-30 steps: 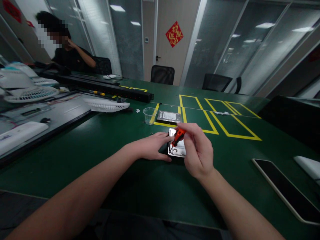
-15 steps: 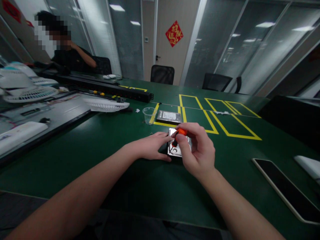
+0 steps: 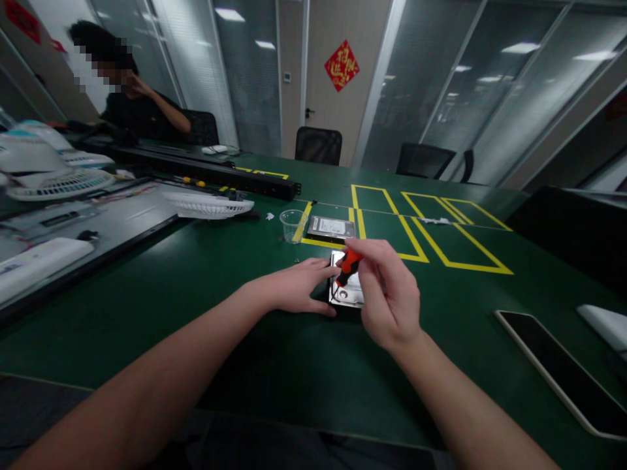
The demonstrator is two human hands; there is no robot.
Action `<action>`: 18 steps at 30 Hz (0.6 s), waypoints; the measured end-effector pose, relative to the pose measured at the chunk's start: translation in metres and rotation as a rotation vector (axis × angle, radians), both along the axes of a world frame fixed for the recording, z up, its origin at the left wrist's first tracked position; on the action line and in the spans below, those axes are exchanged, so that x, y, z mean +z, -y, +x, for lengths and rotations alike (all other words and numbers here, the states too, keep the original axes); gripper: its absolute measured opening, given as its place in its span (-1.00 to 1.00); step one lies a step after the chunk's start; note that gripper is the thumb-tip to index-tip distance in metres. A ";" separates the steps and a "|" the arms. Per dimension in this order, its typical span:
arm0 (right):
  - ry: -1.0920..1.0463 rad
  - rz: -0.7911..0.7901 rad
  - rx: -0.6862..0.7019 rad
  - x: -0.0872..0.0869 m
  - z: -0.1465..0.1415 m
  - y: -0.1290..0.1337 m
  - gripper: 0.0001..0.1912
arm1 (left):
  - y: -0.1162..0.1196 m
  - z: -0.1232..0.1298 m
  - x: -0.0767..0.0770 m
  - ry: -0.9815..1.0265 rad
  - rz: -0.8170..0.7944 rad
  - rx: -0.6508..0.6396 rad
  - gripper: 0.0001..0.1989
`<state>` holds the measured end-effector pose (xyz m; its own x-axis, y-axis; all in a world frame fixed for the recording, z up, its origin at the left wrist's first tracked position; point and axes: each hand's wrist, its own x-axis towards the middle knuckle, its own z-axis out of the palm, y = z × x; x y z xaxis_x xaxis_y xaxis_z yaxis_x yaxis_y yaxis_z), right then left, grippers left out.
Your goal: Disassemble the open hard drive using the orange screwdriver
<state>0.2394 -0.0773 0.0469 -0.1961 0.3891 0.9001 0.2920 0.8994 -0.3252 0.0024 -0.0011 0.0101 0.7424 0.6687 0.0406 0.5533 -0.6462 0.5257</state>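
Note:
A silver hard drive lies on the green table in front of me. My left hand rests at its left side, thumb and fingers spread around the edge. An orange and black screwdriver is gripped in my right hand, its shaft slanting down to the lower left part of the drive. Just beyond lies a second hard drive with a white label, inside a yellow taped outline. A clear plastic cup stands to the left of that drive.
At the right lies a phone-like dark slab with a pale rim. White fan parts and a long black bar occupy the left, beside a large metal panel. A person sits at the far left.
My right hand has shifted its grip on the screwdriver, with its fingers turned so that more of the orange handle shows. My left hand has stayed in place.

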 end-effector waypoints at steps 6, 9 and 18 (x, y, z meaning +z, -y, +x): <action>0.010 -0.006 0.000 -0.001 0.002 -0.001 -0.59 | 0.002 0.001 0.003 -0.014 0.004 0.005 -0.10; 0.002 0.001 -0.014 -0.002 0.000 -0.001 -0.64 | 0.003 0.002 0.006 -0.029 0.014 0.009 -0.12; -0.029 -0.016 -0.036 -0.004 -0.004 0.001 -0.74 | -0.003 -0.002 -0.003 0.006 0.033 -0.022 0.03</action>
<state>0.2358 -0.0786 0.0426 -0.1561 0.4100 0.8986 0.3140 0.8832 -0.3484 0.0005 0.0018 0.0067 0.7564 0.6507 0.0665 0.5361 -0.6750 0.5069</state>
